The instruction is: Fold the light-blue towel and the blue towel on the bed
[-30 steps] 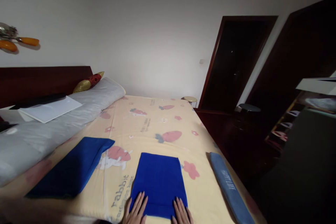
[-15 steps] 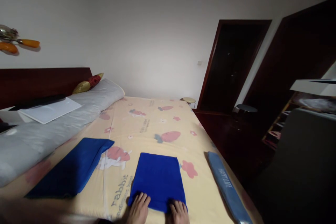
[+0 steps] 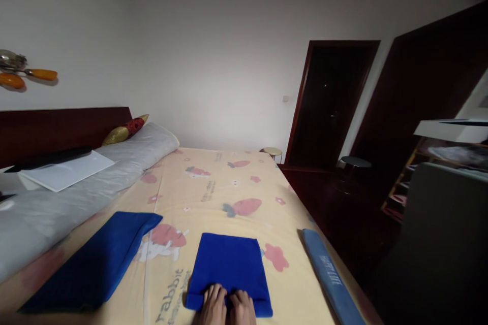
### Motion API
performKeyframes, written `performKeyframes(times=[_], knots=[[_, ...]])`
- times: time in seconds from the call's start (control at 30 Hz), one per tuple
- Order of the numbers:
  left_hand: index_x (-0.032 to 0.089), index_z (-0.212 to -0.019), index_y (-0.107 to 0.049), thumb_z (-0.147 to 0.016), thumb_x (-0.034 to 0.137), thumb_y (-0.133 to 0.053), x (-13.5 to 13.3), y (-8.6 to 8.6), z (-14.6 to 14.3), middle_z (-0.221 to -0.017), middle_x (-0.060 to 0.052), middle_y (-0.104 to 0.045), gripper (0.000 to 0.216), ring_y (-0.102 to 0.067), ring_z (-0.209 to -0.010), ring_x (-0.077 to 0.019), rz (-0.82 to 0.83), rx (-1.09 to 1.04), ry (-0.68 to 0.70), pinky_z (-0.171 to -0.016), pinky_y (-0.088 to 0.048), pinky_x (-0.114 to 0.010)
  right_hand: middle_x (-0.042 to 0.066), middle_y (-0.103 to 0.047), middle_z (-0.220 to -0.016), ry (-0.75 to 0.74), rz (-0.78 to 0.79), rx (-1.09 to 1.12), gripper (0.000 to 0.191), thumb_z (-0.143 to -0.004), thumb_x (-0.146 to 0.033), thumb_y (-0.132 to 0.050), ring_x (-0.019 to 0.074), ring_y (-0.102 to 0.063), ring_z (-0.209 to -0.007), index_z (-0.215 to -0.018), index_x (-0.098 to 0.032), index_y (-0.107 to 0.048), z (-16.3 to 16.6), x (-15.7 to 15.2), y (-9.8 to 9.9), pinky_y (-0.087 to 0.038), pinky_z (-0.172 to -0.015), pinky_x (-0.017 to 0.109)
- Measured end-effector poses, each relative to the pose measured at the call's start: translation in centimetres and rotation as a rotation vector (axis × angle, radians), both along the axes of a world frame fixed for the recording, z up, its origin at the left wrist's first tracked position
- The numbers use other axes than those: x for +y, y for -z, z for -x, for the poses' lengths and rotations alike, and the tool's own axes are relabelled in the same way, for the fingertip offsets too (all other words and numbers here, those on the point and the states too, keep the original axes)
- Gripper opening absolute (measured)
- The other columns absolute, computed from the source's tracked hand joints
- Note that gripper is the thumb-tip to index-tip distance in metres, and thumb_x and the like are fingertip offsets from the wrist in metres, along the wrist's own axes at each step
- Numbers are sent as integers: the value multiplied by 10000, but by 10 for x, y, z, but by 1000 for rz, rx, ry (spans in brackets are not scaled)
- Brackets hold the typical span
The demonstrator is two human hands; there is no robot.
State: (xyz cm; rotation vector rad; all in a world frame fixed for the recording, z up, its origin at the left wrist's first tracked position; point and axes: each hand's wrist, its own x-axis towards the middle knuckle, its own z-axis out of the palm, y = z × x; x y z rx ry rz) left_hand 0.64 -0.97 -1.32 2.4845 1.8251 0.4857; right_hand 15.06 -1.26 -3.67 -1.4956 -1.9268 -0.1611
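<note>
Blue folded cloth [image 3: 229, 269] lies flat on the yellow bedsheet [image 3: 213, 188], near the bed's front edge, centre of view. Its near edge is rolled up into a low ridge. Both of the person's hands sit on that ridge, side by side and almost touching: left hand [image 3: 214, 305] on the left half, right hand [image 3: 241, 307] on the right half. Fingers curled over the rolled edge, knuckles up, gripping the cloth's near hem; palms and wrists cut off by the bottom of the frame.

Second blue cloth [image 3: 95, 261], larger, lies to the left, well apart from the first, running diagonally toward the bed's left corner. Rolled light-blue towel [image 3: 330, 277] with white lettering lies along the bed's right edge, apart from the folded cloth. Sheet print: rabbits, carrots, flowers, word "rabbit" just left of the hands.

Grey bolster [image 3: 84, 177] runs along the left side of the bed, a white sheet of paper [image 3: 66, 170] on top of it. Red-and-gold cushion [image 3: 124, 131] at its far end against the dark wooden headboard [image 3: 57, 127]. Dark doorway [image 3: 328, 106] on the far wall, right of centre; small round stool [image 3: 272, 152] at the bed's far corner. Dark chair back [image 3: 438, 244] fills the lower right.
</note>
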Motion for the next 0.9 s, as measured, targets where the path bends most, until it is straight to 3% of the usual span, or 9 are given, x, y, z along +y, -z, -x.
performKeyframes(times=[0.1, 0.23, 0.33, 0.4, 0.5, 0.6, 0.77, 0.83, 0.9], knots=[[304, -1145, -641, -899, 201, -439, -2, 4, 39, -1181, -3, -705, 335, -642, -1088, -159, -118, 3, 59, -931, -516, -294, 23, -715, -911, 26, -141, 24, 358, -700, -83, -495, 194, -640, -806, -946, -270, -676, -29, -4, 19, -471, -740, 299], [310, -1121, -652, -889, 236, -482, -4, 9, 91, -1111, 4, -730, 297, -659, -1034, -178, -351, 77, -41, -898, -519, -330, 64, -713, -955, 119, -195, 80, 313, -727, -160, -513, 225, -644, -849, -985, -236, -673, -63, -11, 31, -496, -781, 334], [302, -1101, -663, -844, 146, -467, -2, 15, 81, -1119, 8, -732, 359, -653, -1058, -199, -466, 102, -119, -899, -514, -370, 70, -721, -1015, 97, -159, 74, 420, -644, -144, -519, 244, -656, -915, -1027, -225, -671, -45, -8, 29, -501, -852, 362], [298, -1135, -655, -810, 78, -431, 0, 21, 54, -1126, 21, -736, 451, -655, -1054, -168, -479, 81, -36, -898, -517, -321, 44, -734, -1054, 14, -161, 61, 482, -629, -133, -499, 230, -670, -958, -1067, -242, -669, -18, -2, 28, -501, -876, 342], [299, -1275, -579, -844, 136, -439, 4, 27, 21, -1195, 30, -716, 481, -647, -1080, -129, -409, 34, 163, -911, -516, -241, -1, -747, -1077, -77, -159, 12, 424, -742, -183, -483, 195, -692, -969, -1111, -283, -668, 5, 7, 29, -518, -841, 299], [327, -1393, -444, -905, 251, -436, 6, 27, 32, -1341, 32, -619, 494, -600, -1184, -130, -290, 34, 208, -950, -511, -255, 8, -720, -1150, -1, -143, -94, 351, -847, -286, -478, 210, -687, -1023, -1139, -286, -671, -19, 9, 34, -536, -824, 324], [331, -1383, -432, -935, 280, -349, 3, 18, 87, -1426, -2, -512, 458, -534, -1277, -211, -168, 60, -136, -995, -493, -454, 33, -667, -1233, 170, -111, -208, 371, -900, -393, -434, 267, -645, -1112, -1169, -292, -669, -89, -1, 36, -547, -834, 406], [317, -1377, -440, -917, 211, -344, 3, 14, 83, -1434, -5, -499, 483, -509, -1301, -225, -197, 71, -164, -1007, -482, -483, 42, -633, -1279, 190, -83, -212, 381, -905, -392, -425, 277, -611, -1165, -1181, -283, -664, -84, -2, 32, -534, -892, 430], [326, -1408, -384, -870, 109, -352, 5, 12, 61, -1443, 17, -488, 581, -497, -1309, -185, -235, 69, -10, -1025, -481, -408, 40, -608, -1310, 140, -41, -195, 389, -916, -368, -405, 260, -592, -1192, -1209, -278, -645, -58, 0, 27, -527, -922, 412]])
